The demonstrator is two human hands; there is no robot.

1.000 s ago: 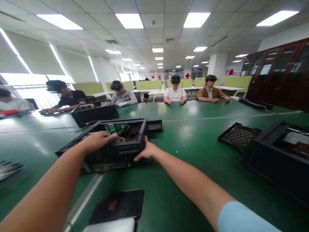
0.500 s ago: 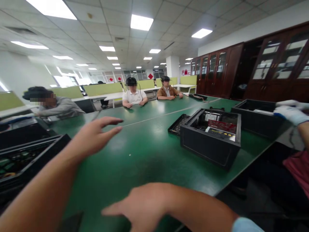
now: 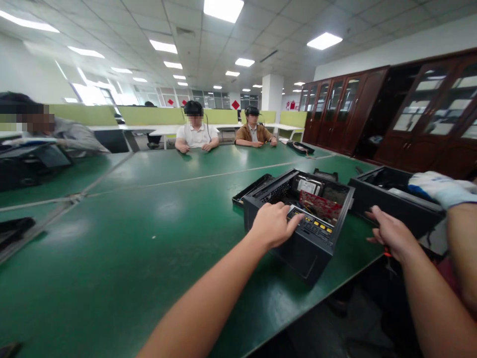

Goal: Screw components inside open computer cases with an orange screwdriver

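An open black computer case (image 3: 286, 258) sits on the green table, tilted toward its near edge. Inside it are a red circuit card (image 3: 318, 204), a silver drive (image 3: 310, 186) and a power supply (image 3: 313, 221) with yellow marks. My left hand (image 3: 274, 224) is hooked over the case's near left rim, the thumb reaching above the power supply. To the right of the case, apart from it, hangs my right hand (image 3: 395, 231) with the fingers loosely apart. Something small and orange (image 3: 387, 252) shows beneath it; I cannot tell what it is.
A co-worker's gloved hand (image 3: 428, 185) works at a second case (image 3: 395, 209) at the right. Left of my case lies a black panel (image 3: 242, 195). Two people sit across the table (image 3: 167, 179); another leans over equipment (image 3: 33, 161) at far left. A dark tray (image 3: 17, 228) lies below.
Both hands have moved from the left and near side over to the right, the left one onto the case. My view has shifted right, and the left-hand cases have dropped out of the near view.
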